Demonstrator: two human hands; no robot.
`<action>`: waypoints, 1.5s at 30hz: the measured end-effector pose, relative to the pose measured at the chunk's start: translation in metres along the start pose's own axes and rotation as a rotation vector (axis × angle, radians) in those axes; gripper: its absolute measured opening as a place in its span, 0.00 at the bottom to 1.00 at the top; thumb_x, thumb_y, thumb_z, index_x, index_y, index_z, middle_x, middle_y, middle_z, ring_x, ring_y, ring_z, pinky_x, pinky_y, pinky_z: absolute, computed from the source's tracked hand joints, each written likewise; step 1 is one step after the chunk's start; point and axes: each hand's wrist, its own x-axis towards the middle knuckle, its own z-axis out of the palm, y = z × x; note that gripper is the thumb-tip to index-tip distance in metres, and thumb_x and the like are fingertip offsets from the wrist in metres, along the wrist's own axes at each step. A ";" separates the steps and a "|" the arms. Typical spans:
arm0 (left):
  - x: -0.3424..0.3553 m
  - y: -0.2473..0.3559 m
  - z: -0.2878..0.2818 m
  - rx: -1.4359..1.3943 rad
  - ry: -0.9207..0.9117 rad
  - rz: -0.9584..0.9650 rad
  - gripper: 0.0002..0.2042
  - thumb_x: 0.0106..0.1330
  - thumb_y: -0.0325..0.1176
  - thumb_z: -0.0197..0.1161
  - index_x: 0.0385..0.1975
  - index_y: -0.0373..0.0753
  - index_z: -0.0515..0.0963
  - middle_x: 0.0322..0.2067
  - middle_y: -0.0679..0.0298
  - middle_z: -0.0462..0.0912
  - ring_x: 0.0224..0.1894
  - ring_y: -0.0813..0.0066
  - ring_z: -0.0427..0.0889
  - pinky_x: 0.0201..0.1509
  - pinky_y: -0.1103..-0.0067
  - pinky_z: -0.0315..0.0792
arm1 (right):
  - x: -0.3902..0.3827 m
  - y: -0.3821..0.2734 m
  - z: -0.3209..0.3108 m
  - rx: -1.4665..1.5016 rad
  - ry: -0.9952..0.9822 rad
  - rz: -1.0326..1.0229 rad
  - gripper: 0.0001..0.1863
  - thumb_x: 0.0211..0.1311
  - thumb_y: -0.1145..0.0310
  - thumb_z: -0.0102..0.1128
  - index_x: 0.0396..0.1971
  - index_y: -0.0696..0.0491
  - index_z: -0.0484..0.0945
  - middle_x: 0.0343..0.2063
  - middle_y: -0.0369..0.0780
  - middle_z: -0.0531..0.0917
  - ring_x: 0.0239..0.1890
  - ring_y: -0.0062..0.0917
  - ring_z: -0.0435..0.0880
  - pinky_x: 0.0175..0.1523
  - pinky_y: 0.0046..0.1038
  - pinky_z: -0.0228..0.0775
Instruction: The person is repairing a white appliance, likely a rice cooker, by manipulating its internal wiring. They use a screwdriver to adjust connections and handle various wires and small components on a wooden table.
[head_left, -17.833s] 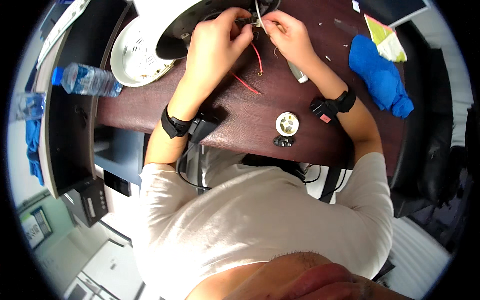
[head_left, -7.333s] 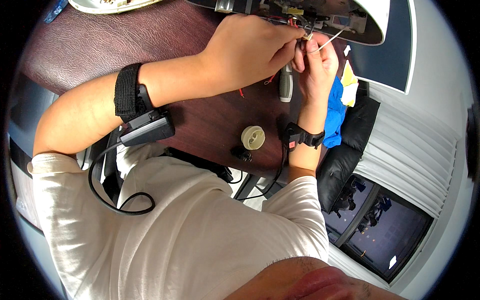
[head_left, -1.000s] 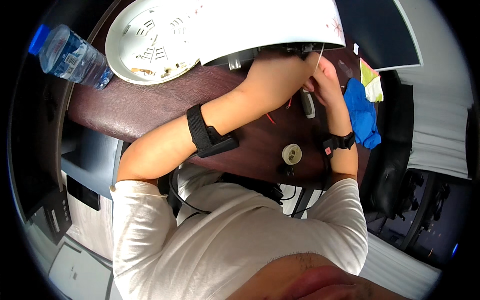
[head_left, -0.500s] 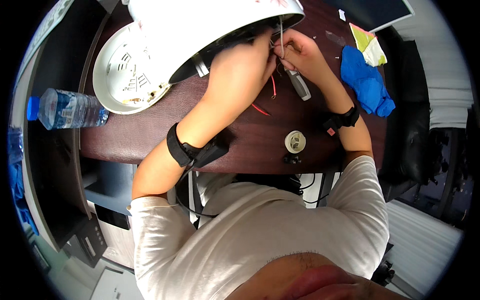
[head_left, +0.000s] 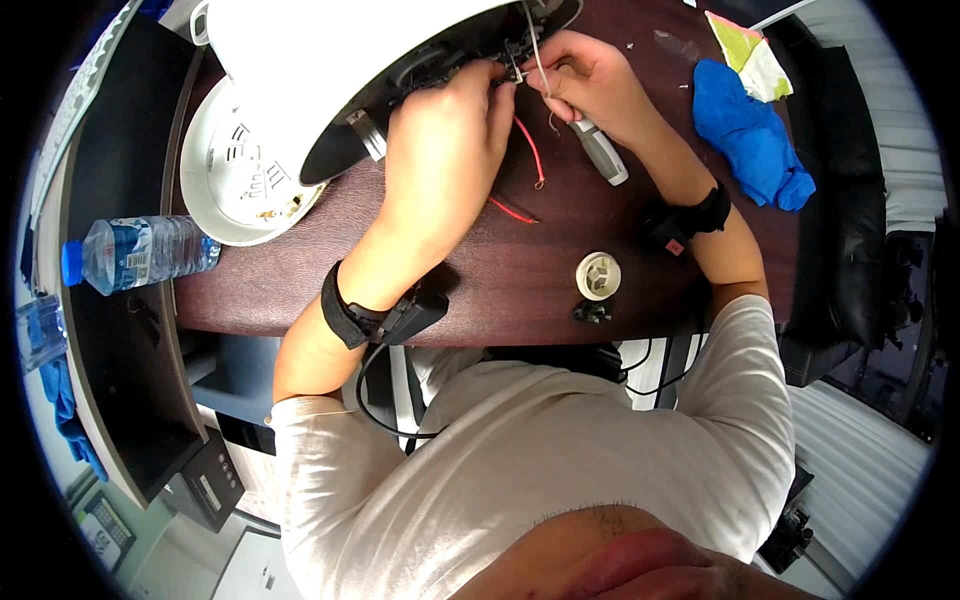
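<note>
A white rounded appliance [head_left: 310, 70] lies tipped over, its dark, open underside [head_left: 425, 60] facing my hands. At the right end of that underside, my left hand [head_left: 445, 150] is closed, thumb and fingers pinched beside a small pale connector [head_left: 516, 74]; what they grip is partly hidden. Facing it, my right hand [head_left: 600, 80] pinches a thin white wire at its fingertips. A white cord [head_left: 535, 48] hangs from the appliance past these fingers. Below my right hand lies a grey-handled tool [head_left: 603, 157], its working end hidden. Red wires [head_left: 535, 150] trail between my hands.
A round white cover [head_left: 215, 205] with slots and small metal pieces leans near the appliance. Left of it lies a water bottle [head_left: 140, 252]. Near the table's front edge are a small white round part [head_left: 598, 276] and a black piece [head_left: 592, 312]. Blue cloth [head_left: 745, 130] lies far right.
My hands have drawn slightly apart, the left one shifting left, so the connector and wiring between them show more. The whole view has also shifted a little.
</note>
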 end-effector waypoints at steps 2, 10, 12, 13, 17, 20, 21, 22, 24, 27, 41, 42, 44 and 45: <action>0.001 0.000 0.001 -0.012 0.017 0.009 0.06 0.59 0.29 0.61 0.30 0.33 0.77 0.21 0.51 0.80 0.25 0.54 0.81 0.29 0.69 0.76 | -0.001 0.001 0.000 0.024 0.000 0.002 0.07 0.63 0.73 0.56 0.36 0.60 0.73 0.20 0.34 0.74 0.17 0.13 0.70 0.20 0.16 0.59; 0.000 -0.003 0.004 -0.016 0.028 0.016 0.06 0.59 0.28 0.62 0.32 0.33 0.78 0.19 0.53 0.78 0.20 0.62 0.78 0.25 0.74 0.71 | 0.000 0.004 0.000 0.061 -0.002 -0.002 0.10 0.66 0.67 0.53 0.31 0.59 0.74 0.19 0.33 0.73 0.16 0.12 0.67 0.20 0.15 0.57; 0.001 -0.004 0.006 -0.024 0.032 0.022 0.05 0.59 0.28 0.62 0.31 0.33 0.78 0.19 0.53 0.78 0.20 0.62 0.78 0.25 0.74 0.71 | 0.000 0.005 0.000 0.066 -0.020 -0.014 0.12 0.67 0.65 0.51 0.29 0.58 0.73 0.18 0.32 0.71 0.15 0.12 0.66 0.20 0.15 0.56; 0.001 -0.004 0.006 -0.033 0.031 0.022 0.05 0.59 0.28 0.61 0.30 0.34 0.78 0.20 0.52 0.79 0.22 0.57 0.79 0.26 0.71 0.73 | 0.000 0.005 0.000 0.072 -0.036 -0.017 0.13 0.68 0.64 0.51 0.27 0.58 0.73 0.18 0.32 0.71 0.15 0.12 0.66 0.20 0.16 0.56; 0.001 -0.005 0.006 -0.053 0.036 0.022 0.04 0.59 0.28 0.61 0.29 0.34 0.77 0.21 0.51 0.79 0.25 0.53 0.81 0.28 0.69 0.75 | 0.001 -0.005 0.008 0.098 -0.028 0.077 0.17 0.69 0.61 0.48 0.23 0.56 0.70 0.16 0.31 0.68 0.14 0.12 0.63 0.19 0.16 0.53; 0.001 -0.005 0.006 -0.048 0.035 0.022 0.04 0.59 0.28 0.61 0.29 0.35 0.77 0.21 0.51 0.79 0.25 0.53 0.81 0.28 0.69 0.75 | 0.003 -0.001 0.010 0.174 -0.036 0.120 0.18 0.70 0.59 0.46 0.23 0.56 0.70 0.16 0.31 0.66 0.14 0.12 0.62 0.19 0.16 0.52; 0.001 -0.005 0.005 -0.044 0.030 0.013 0.04 0.59 0.28 0.61 0.29 0.35 0.77 0.21 0.51 0.79 0.25 0.54 0.81 0.28 0.69 0.75 | 0.003 -0.002 0.011 0.187 -0.026 0.131 0.18 0.70 0.59 0.45 0.23 0.56 0.70 0.15 0.31 0.66 0.14 0.12 0.61 0.19 0.16 0.51; 0.002 -0.004 0.005 -0.041 0.027 0.004 0.04 0.59 0.28 0.61 0.29 0.35 0.77 0.21 0.52 0.79 0.25 0.54 0.81 0.28 0.69 0.75 | 0.003 -0.003 0.013 0.199 -0.016 0.142 0.19 0.71 0.59 0.45 0.23 0.56 0.69 0.15 0.30 0.65 0.13 0.12 0.61 0.19 0.16 0.50; 0.001 -0.004 0.005 -0.040 0.028 -0.010 0.04 0.59 0.29 0.61 0.30 0.36 0.77 0.21 0.52 0.80 0.25 0.54 0.81 0.28 0.69 0.75 | 0.003 -0.003 0.014 0.264 -0.023 0.168 0.19 0.71 0.58 0.44 0.23 0.55 0.69 0.14 0.30 0.64 0.13 0.12 0.60 0.19 0.16 0.50; 0.001 -0.003 0.006 -0.046 0.041 -0.027 0.05 0.59 0.29 0.62 0.31 0.37 0.77 0.21 0.53 0.80 0.25 0.55 0.81 0.28 0.70 0.75 | 0.004 0.001 0.013 0.394 -0.068 0.202 0.20 0.71 0.57 0.44 0.22 0.54 0.67 0.14 0.29 0.63 0.13 0.12 0.58 0.18 0.16 0.49; 0.003 -0.004 0.011 -0.127 0.072 -0.029 0.05 0.58 0.27 0.62 0.33 0.37 0.77 0.21 0.54 0.80 0.24 0.57 0.82 0.28 0.73 0.74 | 0.001 -0.002 0.018 0.371 -0.050 0.243 0.22 0.71 0.52 0.42 0.21 0.52 0.66 0.10 0.28 0.58 0.11 0.12 0.53 0.16 0.17 0.45; 0.002 -0.005 0.012 -0.126 0.068 -0.050 0.06 0.59 0.27 0.62 0.34 0.37 0.77 0.20 0.54 0.79 0.24 0.58 0.81 0.27 0.73 0.74 | 0.001 0.000 0.020 0.357 -0.036 0.223 0.23 0.71 0.51 0.42 0.21 0.52 0.67 0.10 0.28 0.58 0.11 0.12 0.53 0.16 0.17 0.45; 0.002 -0.005 0.012 -0.121 0.052 -0.084 0.07 0.59 0.28 0.62 0.36 0.37 0.77 0.19 0.55 0.79 0.23 0.59 0.81 0.26 0.73 0.73 | 0.001 0.004 0.022 0.333 0.000 0.176 0.23 0.70 0.50 0.42 0.22 0.53 0.68 0.10 0.27 0.58 0.11 0.12 0.53 0.17 0.17 0.46; 0.003 -0.003 0.010 -0.108 0.044 -0.078 0.08 0.59 0.28 0.62 0.37 0.38 0.77 0.18 0.55 0.78 0.22 0.59 0.81 0.26 0.73 0.73 | 0.001 0.004 0.022 0.336 0.001 0.168 0.23 0.70 0.50 0.42 0.22 0.54 0.68 0.10 0.27 0.58 0.11 0.12 0.53 0.17 0.17 0.46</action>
